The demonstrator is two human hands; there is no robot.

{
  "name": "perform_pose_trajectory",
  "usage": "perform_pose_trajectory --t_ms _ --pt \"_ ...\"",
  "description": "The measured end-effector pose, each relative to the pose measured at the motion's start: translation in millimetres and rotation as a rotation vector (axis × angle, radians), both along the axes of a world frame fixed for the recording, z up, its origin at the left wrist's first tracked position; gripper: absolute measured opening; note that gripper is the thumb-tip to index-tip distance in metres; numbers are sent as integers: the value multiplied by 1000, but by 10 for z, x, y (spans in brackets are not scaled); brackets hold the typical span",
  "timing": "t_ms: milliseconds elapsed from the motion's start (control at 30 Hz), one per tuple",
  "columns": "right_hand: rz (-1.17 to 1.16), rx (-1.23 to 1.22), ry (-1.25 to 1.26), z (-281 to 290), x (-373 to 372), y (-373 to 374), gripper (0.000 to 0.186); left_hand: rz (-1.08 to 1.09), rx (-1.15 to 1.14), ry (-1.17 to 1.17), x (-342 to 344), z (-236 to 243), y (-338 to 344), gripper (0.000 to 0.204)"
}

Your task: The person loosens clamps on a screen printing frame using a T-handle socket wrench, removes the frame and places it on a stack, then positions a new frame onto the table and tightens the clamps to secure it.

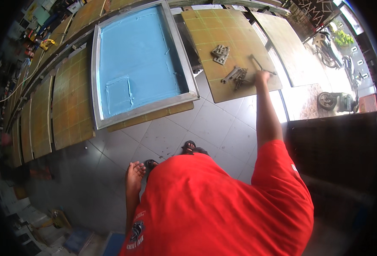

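Note:
My right hand point(262, 77) reaches onto a yellowish board point(209, 30), its fingers closed on a bent metal wrench point(259, 65) near the board's right edge. Just left of it lie several wrenches point(231, 74) and dark metal tools in a loose pile, with metal blocks or clamps point(220, 54) above them. My left hand point(135, 175) hangs low beside my red shirt, fingers apart, holding nothing. A large metal-framed screen point(139, 51) with a light blue surface rests on a board to the left of the tools.
Rows of boards point(71, 94) stretch left, with a yellow tool point(47, 44) and a cable behind them. A pale board point(282, 51) sits right of the tools. Scooters point(327, 100) stand in the bright area at right. Grey floor tiles point(163, 128) show beneath the boards.

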State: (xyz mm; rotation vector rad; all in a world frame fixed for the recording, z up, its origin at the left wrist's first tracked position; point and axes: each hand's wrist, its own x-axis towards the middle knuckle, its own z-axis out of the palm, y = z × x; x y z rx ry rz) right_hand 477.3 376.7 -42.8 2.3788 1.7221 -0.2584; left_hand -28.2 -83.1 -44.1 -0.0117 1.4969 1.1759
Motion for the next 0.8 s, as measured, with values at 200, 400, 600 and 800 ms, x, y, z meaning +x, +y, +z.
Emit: perform_pose_trajectory --t_ms 200,400,600,800 --pt "-519 462 381 -254 -19 73 25 -49 97 -25 -95 -49 201 38" --pt "-274 270 240 154 51 -203 37 -76 110 38 -122 10 196 37" --pt "17 650 775 492 -562 -738 34 -28 161 581 -630 190 279 29" --pt "237 391 900 220 -2087 -1405 49 -50 245 928 -1550 434 1028 31"
